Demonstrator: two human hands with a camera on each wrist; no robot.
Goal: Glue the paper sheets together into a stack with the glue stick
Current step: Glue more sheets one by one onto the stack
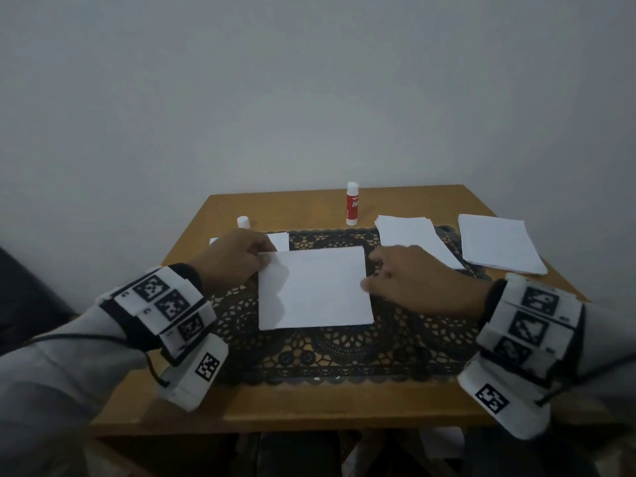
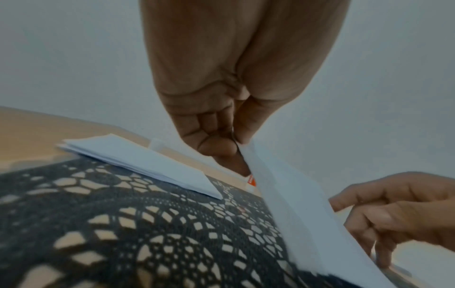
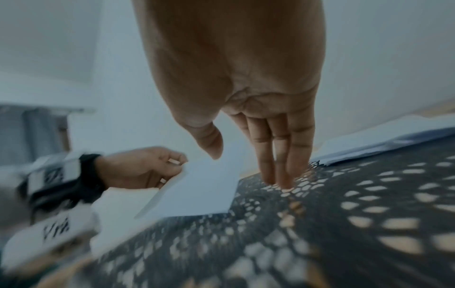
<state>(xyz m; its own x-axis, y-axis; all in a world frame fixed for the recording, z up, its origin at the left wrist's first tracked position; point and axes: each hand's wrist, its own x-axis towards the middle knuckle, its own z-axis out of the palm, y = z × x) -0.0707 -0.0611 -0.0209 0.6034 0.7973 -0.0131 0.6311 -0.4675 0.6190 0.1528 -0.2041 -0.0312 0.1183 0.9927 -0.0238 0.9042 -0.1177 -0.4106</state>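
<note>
Down at the bottom of the frame, wooden table (image 1: 309,404) carries a black lace mat (image 1: 344,352). At centre, my left hand (image 1: 237,256) pinches a paper sheet (image 1: 313,290) by its corner; my right hand (image 1: 420,280) hovers slack-fingered at its right edge. Beyond stand paper piles (image 1: 499,242), glue stick (image 1: 352,204), grey wall (image 1: 309,98).

A black lace mat (image 1: 344,352) with openwork rosettes lies on the tan wooden worktop (image 1: 309,407). The paper sheets (image 1: 315,289) are plain white. The glue stick (image 1: 352,204) is red with white ends. Black-and-white square codes mark the wristbands (image 1: 165,301).
</note>
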